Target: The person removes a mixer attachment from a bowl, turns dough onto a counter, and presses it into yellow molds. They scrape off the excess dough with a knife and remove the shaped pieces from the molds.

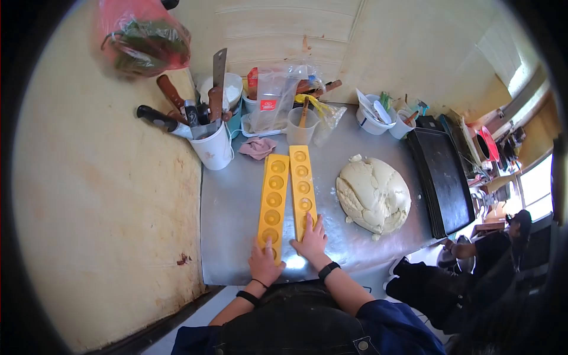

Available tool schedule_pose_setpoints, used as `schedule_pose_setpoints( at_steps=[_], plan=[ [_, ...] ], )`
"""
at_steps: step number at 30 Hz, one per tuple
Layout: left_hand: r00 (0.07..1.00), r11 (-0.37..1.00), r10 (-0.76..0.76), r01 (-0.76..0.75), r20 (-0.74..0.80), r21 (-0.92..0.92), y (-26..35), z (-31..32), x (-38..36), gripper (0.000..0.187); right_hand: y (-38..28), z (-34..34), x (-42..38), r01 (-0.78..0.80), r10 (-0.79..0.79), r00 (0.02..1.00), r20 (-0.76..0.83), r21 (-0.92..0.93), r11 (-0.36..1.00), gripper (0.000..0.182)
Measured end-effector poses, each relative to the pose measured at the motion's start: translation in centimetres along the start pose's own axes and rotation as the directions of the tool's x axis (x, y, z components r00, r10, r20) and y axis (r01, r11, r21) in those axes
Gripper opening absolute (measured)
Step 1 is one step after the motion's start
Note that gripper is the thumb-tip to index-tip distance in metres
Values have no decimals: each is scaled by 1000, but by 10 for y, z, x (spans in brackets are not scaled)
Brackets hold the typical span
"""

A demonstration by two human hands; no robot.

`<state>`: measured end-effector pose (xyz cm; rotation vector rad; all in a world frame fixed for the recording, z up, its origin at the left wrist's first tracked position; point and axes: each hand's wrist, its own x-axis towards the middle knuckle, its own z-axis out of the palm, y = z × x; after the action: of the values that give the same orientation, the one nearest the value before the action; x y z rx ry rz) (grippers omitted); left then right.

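Observation:
Two long yellow pastry moulds, each with a row of several round hollows, lie side by side on the metal table. My left hand (265, 261) grips the near end of the left mould (274, 199), fingertips over its last hollows and thumb at its right edge. On the near end of the right mould (303, 187) rests my right hand (312, 238), its thumb along the left edge and fingers over the top. A large pale lump of dough (375, 195) sits to the right of the moulds, apart from both hands.
A white container of knives (211, 145) stands by the left wall. Behind the moulds are a pink cloth (257, 148) and a plastic jug (302, 126) with a brush. Black trays (441, 180) are stacked at the right. Another person (455, 278) is at the lower right.

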<state>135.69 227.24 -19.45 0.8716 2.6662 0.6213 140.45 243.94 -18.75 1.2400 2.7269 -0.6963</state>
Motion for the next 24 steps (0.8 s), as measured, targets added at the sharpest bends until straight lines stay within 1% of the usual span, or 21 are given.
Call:
schedule_pose_setpoints(
  at_steps=[1,2,3,5,6,7,8,9,10,11,12,13,14,15,16,17,19,20,21,23,24],
  plan=[
    [999,1000,-10,9,33,30,8,0,2,92,-2,1,3,-15,15,1000,-14,4,1000,104],
    [998,1000,-26,25,58,17,11,4,6,92,-5,-1,6,-56,56,998,27,3,998,107],
    [998,1000,0,-1,67,14,9,5,8,92,-5,-4,8,-102,101,992,69,0,995,111],
    [999,1000,-9,8,52,23,5,7,10,91,3,-10,11,-141,141,988,66,0,990,113],
    [998,1000,16,-17,63,19,-1,6,10,91,8,-14,10,-156,155,985,74,0,988,115],
    [998,999,2,-4,67,37,-10,3,11,92,15,-18,8,-176,176,983,60,4,984,115],
    [998,998,-11,7,70,55,-19,-1,12,93,24,-24,6,-176,174,982,73,29,984,115],
    [997,999,12,-16,72,52,-28,-7,11,93,33,-31,3,-172,167,982,85,53,984,115],
    [999,996,12,-15,34,91,-37,-14,8,95,42,-35,-3,-184,180,981,70,56,981,115],
    [1000,991,10,-9,-5,130,-44,-22,5,96,52,-39,-12,-110,101,993,59,201,973,112],
    [1000,991,25,-24,-5,129,-48,-31,3,96,57,-47,-20,-31,20,999,37,339,940,108],
    [1000,990,-15,13,10,141,-51,-40,0,97,63,-56,-28,-36,29,999,28,340,940,108],
    [998,986,-58,53,26,156,-54,-44,0,99,62,-70,-41,-204,89,972,215,601,772,107],
    [998,987,-51,45,30,156,-56,-42,1,99,66,-79,-50,-385,81,911,405,764,518,107],
    [996,982,-82,74,37,175,-56,-39,2,100,77,-81,-58,-435,42,890,455,816,382,105],
    [993,975,-113,103,42,195,-56,-36,5,100,87,-84,-68,-435,43,890,454,817,378,105],
    [991,976,-131,125,21,175,-51,-27,21,102,104,-91,-86,-385,-104,909,404,908,166,107],
    [987,976,-159,158,-3,150,-47,-22,30,103,111,-100,-93,-337,-114,930,350,934,121,109],
    [985,973,-170,170,-12,157,-45,-17,39,103,119,-114,-98,-340,-129,926,354,933,119,109],
    [970,956,-223,238,-100,169,-37,-8,55,102,140,-149,-101,-204,-78,971,226,952,227,109],
    [967,953,-234,249,-103,172,-33,-10,56,102,150,-168,-101,-209,-88,968,234,951,228,109]
  ],
)
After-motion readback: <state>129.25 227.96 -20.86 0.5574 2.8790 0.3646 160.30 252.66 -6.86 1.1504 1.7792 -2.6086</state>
